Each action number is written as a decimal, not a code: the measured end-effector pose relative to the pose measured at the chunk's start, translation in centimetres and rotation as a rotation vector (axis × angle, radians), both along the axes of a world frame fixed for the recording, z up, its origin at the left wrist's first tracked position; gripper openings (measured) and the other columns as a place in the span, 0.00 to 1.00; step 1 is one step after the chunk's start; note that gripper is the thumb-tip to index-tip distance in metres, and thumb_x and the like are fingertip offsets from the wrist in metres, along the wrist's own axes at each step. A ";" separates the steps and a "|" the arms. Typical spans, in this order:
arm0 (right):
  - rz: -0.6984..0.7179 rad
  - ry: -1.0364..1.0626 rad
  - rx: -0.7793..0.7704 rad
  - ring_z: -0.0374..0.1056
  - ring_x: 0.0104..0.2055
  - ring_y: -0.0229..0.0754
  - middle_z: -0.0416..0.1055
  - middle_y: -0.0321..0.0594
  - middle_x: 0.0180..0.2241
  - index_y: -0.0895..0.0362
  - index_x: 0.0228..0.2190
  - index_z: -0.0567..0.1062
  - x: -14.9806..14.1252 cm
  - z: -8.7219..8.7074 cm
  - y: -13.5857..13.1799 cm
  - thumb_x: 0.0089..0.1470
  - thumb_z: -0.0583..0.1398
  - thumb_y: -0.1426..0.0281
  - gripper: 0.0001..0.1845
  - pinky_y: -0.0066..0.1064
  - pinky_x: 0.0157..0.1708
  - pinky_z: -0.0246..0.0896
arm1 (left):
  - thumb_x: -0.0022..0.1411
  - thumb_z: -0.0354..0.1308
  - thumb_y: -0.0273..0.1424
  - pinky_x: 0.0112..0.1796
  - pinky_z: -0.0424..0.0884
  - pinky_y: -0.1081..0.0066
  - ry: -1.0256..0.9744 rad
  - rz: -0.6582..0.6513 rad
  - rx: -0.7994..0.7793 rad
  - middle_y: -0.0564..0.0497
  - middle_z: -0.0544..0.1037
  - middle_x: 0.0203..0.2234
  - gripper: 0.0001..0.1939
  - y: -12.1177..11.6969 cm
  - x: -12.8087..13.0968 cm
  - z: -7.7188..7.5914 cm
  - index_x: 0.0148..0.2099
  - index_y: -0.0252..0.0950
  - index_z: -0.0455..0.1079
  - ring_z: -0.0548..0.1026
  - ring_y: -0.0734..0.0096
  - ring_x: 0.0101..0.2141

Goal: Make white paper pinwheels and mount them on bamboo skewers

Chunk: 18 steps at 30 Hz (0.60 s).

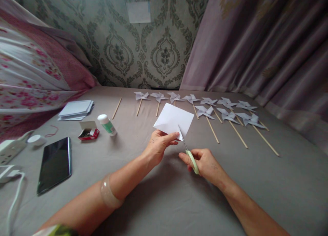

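Note:
My left hand (159, 144) pinches the near corner of a white square of paper (174, 121) and holds it just above the grey cloth. My right hand (203, 162) grips small scissors with pale green handles (191, 160). Their blades (182, 137) point up into the paper's lower edge, right beside my left thumb. A clear bangle sits on my left forearm.
Several white paper pinwheels on wooden sticks (228, 117) lie in rows at the back right. A lone stick (117, 108), a glue bottle (107, 124), a red box of pins (89, 132), a paper stack (76, 109), a phone (55, 164) and a power strip (10, 148) lie left.

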State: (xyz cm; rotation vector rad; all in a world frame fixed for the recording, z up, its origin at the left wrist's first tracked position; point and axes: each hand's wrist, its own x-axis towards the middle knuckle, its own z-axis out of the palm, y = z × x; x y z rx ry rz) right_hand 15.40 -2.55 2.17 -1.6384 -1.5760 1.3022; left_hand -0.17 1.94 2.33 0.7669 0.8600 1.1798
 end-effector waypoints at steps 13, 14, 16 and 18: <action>-0.008 -0.049 0.041 0.53 0.16 0.32 0.61 0.31 0.12 0.58 0.12 0.67 0.0 0.2 -0.1 0.44 0.63 0.51 0.25 0.26 0.18 0.47 | 0.43 0.69 0.29 0.29 0.69 0.75 0.005 0.012 -0.003 0.49 0.80 0.31 0.13 0.1 -0.1 0.0 0.35 0.34 0.76 0.75 0.74 0.28; -0.008 -0.054 0.043 0.53 0.16 0.32 0.60 0.31 0.12 0.58 0.12 0.67 0.0 0.2 -0.1 0.44 0.62 0.51 0.25 0.26 0.18 0.47 | 0.43 0.69 0.29 0.29 0.69 0.75 0.004 0.012 -0.004 0.49 0.80 0.31 0.13 0.1 -0.1 0.0 0.35 0.34 0.76 0.75 0.74 0.28; -0.005 -0.064 0.044 0.52 0.16 0.32 0.60 0.31 0.12 0.58 0.12 0.66 0.0 0.3 -0.1 0.44 0.62 0.51 0.26 0.26 0.18 0.47 | 0.43 0.69 0.29 0.29 0.69 0.75 0.003 0.012 -0.008 0.49 0.80 0.31 0.13 0.1 -0.1 0.0 0.35 0.34 0.76 0.75 0.74 0.27; -0.006 -0.071 0.041 0.52 0.16 0.31 0.60 0.31 0.12 0.57 0.12 0.66 0.0 0.4 -0.1 0.44 0.62 0.51 0.25 0.26 0.18 0.47 | 0.43 0.69 0.28 0.29 0.69 0.75 0.003 0.014 -0.013 0.49 0.80 0.31 0.13 0.1 -0.1 0.1 0.35 0.33 0.76 0.75 0.74 0.27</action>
